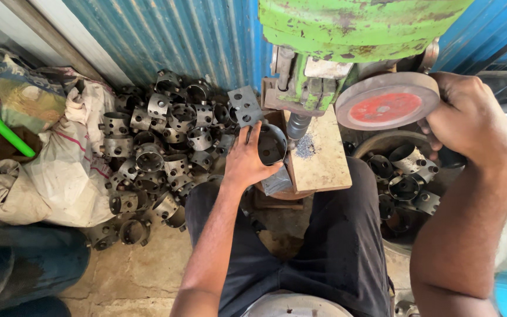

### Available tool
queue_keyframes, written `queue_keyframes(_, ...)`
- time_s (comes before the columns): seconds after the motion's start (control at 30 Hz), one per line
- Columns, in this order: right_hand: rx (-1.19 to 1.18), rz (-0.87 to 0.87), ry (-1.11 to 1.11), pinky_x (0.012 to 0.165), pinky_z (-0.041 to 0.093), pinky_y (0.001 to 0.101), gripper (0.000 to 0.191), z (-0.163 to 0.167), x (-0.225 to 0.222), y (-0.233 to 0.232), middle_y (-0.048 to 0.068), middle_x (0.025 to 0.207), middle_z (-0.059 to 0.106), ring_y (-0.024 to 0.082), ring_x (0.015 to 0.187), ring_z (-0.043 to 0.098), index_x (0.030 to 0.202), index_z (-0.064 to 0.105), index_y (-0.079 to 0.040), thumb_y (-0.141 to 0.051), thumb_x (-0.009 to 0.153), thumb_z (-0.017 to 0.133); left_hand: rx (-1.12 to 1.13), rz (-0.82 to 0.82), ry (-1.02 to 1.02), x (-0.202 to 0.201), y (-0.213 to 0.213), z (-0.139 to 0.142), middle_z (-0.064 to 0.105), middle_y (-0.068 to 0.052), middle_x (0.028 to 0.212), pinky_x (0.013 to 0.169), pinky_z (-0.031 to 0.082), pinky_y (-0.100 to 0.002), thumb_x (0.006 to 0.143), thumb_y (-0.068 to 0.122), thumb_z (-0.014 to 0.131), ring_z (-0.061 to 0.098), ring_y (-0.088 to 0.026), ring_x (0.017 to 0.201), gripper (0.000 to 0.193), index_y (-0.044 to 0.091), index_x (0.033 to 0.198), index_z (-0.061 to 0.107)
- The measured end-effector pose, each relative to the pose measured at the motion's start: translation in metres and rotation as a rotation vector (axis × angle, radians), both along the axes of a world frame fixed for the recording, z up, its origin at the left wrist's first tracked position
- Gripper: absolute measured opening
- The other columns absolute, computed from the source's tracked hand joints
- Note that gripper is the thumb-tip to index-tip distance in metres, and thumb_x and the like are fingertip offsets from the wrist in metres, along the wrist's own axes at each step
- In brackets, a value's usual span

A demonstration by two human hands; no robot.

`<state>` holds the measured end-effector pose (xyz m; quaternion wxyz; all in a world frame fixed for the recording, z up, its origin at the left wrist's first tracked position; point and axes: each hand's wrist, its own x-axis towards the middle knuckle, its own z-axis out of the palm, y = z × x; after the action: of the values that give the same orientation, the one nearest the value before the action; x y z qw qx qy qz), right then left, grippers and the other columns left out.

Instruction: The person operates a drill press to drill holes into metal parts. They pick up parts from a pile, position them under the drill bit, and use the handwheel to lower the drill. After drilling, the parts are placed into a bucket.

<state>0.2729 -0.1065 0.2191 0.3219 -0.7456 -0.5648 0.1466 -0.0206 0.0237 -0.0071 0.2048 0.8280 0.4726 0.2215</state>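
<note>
Dark trousers (324,258) fill the foreground; beyond them, the left hand (247,161) is closed on a short metal ring (272,144), held beneath the green press (353,26); the ring is judged rigid, fairly heavy, sharp-edged, best gripped across its outer wall; grey, dull, side-holed; the right hand (470,120) is clasped on the handwheel (387,100).

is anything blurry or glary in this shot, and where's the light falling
Head view: the right arm is blurred low down, the left hand on the metal ring is sharp; soft daylight on the ring pile, dark bottom-left corner, no hard glare.
</note>
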Motion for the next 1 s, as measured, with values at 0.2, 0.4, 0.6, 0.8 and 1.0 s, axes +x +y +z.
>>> queue_keyframes(0.2, 0.079, 0.055, -0.013, 0.043, 0.05, 0.0358, 0.02, -0.002, -0.003, -0.003, 0.01, 0.065, 0.064, 0.02, 0.046, 0.062, 0.094, 0.066, 0.007, 0.006, 0.085, 0.049, -0.02, -0.006, 0.03, 0.0, 0.003, 0.0, 0.038, -0.021, 0.15, 0.105, 0.047, -0.053, 0.063, 0.051, 0.09, 0.048, -0.042, 0.135, 0.117, 0.009, 0.156, 0.033)
queue_keyframes(0.4, 0.068, 0.026, -0.012, 0.045, 0.05, 0.0363, 0.021, -0.007, -0.003, -0.003, 0.011, 0.063, 0.062, 0.02, 0.047, 0.062, 0.096, 0.068, 0.007, 0.006, 0.088, 0.048, -0.021, -0.004, 0.016, 0.0, 0.002, -0.002, 0.04, -0.02, 0.151, 0.106, 0.046, -0.052, 0.062, 0.051, 0.09, 0.048, -0.041, 0.136, 0.117, 0.009, 0.156, 0.034)
queue_keyframes(0.6, 0.124, 0.036, -0.011, 0.045, 0.047, 0.0335, 0.025, -0.012, -0.007, -0.002, 0.01, 0.065, 0.061, 0.017, 0.048, 0.058, 0.103, 0.069, 0.006, 0.005, 0.09, 0.048, 0.006, -0.006, -0.013, 0.001, 0.003, -0.003, 0.041, -0.019, 0.15, 0.106, 0.046, -0.051, 0.06, 0.049, 0.091, 0.049, -0.041, 0.134, 0.117, 0.008, 0.155, 0.035)
queue_keyframes(0.8, 0.502, 0.125, 0.088, 0.055, 0.044, 0.0293, 0.027, -0.047, -0.023, 0.005, 0.009, 0.081, 0.066, 0.014, 0.061, 0.058, 0.116, 0.07, 0.008, 0.004, 0.098, 0.05, 0.026, -0.003, -0.024, 0.0, 0.002, -0.005, 0.042, -0.019, 0.148, 0.105, 0.046, -0.053, 0.061, 0.049, 0.091, 0.05, -0.042, 0.133, 0.116, 0.008, 0.155, 0.036)
queue_keyframes(1.0, 0.539, 0.144, 0.162, 0.05, 0.044, 0.0248, 0.023, -0.082, -0.001, 0.009, 0.008, 0.072, 0.065, 0.011, 0.053, 0.059, 0.109, 0.07, 0.01, 0.004, 0.104, 0.049, 0.053, -0.002, -0.05, 0.0, 0.001, -0.009, 0.043, -0.018, 0.148, 0.105, 0.047, -0.052, 0.061, 0.048, 0.091, 0.051, -0.042, 0.132, 0.115, 0.008, 0.155, 0.036)
